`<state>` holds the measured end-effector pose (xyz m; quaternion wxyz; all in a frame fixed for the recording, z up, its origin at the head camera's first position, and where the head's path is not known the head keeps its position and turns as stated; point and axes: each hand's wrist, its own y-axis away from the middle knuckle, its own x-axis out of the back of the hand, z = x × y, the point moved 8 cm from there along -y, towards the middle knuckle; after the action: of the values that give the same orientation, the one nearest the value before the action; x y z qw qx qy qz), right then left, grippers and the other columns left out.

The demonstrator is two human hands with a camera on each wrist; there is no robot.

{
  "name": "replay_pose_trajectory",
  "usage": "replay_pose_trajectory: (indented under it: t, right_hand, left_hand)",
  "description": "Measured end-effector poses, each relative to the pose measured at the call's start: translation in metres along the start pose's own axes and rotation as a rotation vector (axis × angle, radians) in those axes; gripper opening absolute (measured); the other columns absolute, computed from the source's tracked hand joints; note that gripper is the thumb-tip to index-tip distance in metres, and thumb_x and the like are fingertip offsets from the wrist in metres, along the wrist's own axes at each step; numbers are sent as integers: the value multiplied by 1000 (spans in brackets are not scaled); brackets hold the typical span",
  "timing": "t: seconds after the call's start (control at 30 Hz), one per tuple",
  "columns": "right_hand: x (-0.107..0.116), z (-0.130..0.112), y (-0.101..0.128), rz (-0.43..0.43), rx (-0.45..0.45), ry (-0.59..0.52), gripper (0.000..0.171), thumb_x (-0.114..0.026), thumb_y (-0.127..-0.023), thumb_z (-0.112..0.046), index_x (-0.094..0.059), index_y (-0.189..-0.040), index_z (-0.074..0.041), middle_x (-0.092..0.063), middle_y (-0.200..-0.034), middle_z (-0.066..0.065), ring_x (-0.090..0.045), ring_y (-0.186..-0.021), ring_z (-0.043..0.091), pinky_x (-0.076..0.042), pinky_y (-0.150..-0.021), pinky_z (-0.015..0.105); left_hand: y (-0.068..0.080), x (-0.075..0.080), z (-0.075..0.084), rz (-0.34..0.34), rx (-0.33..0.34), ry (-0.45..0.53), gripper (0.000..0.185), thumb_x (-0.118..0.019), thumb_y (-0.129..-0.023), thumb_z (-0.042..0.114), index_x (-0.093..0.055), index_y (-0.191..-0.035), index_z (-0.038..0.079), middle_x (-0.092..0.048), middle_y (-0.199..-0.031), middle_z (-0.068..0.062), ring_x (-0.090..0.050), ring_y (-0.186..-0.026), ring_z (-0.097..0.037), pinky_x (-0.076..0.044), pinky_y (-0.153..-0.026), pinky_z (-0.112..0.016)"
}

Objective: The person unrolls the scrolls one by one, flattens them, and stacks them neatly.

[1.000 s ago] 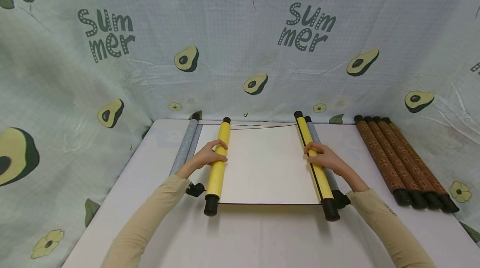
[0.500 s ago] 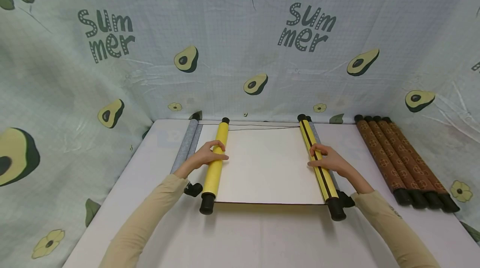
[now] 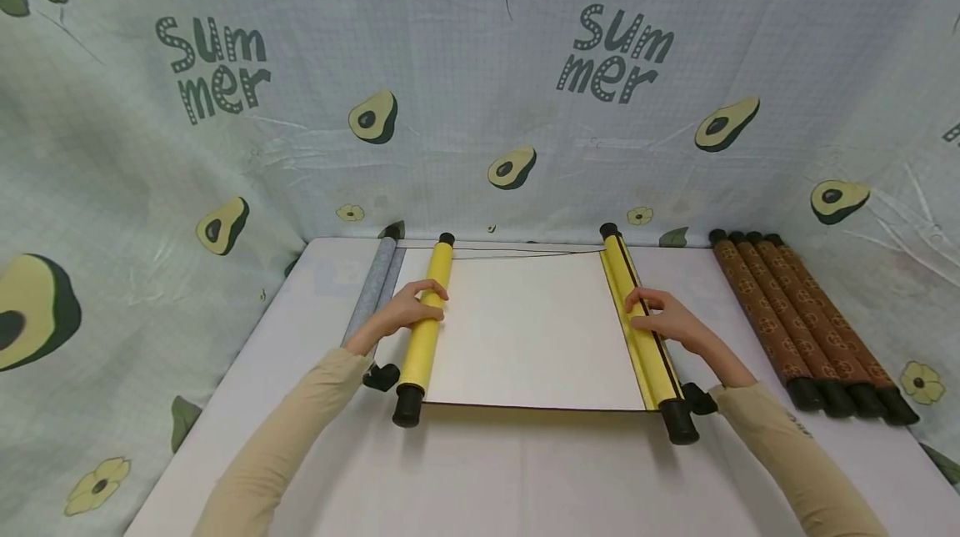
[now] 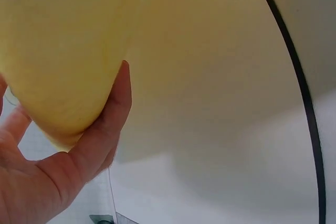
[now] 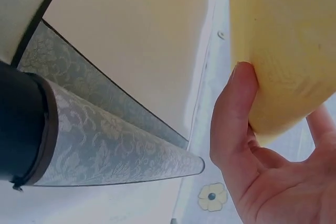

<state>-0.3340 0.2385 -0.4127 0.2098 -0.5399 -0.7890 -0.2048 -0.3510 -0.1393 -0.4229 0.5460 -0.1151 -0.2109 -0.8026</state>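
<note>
Both arms wear long, close-fitting sleeves of plain beige cloth, the left sleeve (image 3: 285, 437) and the right sleeve (image 3: 787, 458) alike in colour. Each ends in a snug cuff at the wrist. The right sleeve carries a small dark marking on the forearm just behind its cuff, too small to read. The left hand (image 3: 405, 313) and right hand (image 3: 671, 322) are bare, without gloves, rings or watch.

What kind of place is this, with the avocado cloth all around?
Probably a small makeshift recording booth, not a home or shop: a white table is walled in by avocado-print "Summer" cloth, with a yellow scroll being handled and brown patterned scrolls lined up beside it.
</note>
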Motion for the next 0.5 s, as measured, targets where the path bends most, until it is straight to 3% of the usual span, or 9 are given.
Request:
replay_pose_trajectory:
  t: [0.13, 0.27, 0.5]
  right_hand:
    - [4, 2, 2, 8, 9, -8, 21, -58, -84, -15, -51, -97, -2, -45, -110, 19, -23, -42, 4, -30, -40, 23]
    - [8, 4, 3, 29, -5, -5, 26, -63, -81, -18, -48, -95, -2, -45, -99, 16, -33, -47, 7, -35, -43, 25]
    - [10, 11, 4, 26, -50, 24, 34, -67, -77, -18, -43, -95, -3, -44, -96, 18, -48, -60, 16, -42, -48, 28]
  left_hand:
    - [-1, 2, -5, 3, 27, 11, 26, -55, -82, 9, -53, -107, 2, -43, -118, -22, -54, -69, -19, -48, -53, -26]
    - [-1, 5, -7, 16, 42, 17, 23, -54, -84, 12, -52, -104, 1, -47, -109, -21, -54, -67, -18, -47, -52, -26]
    - [3, 7, -7, 34, 27, -26, 31, -68, -76, 15, -50, -98, 3, -44, -104, -17, -51, -64, -17, -46, -51, -25]
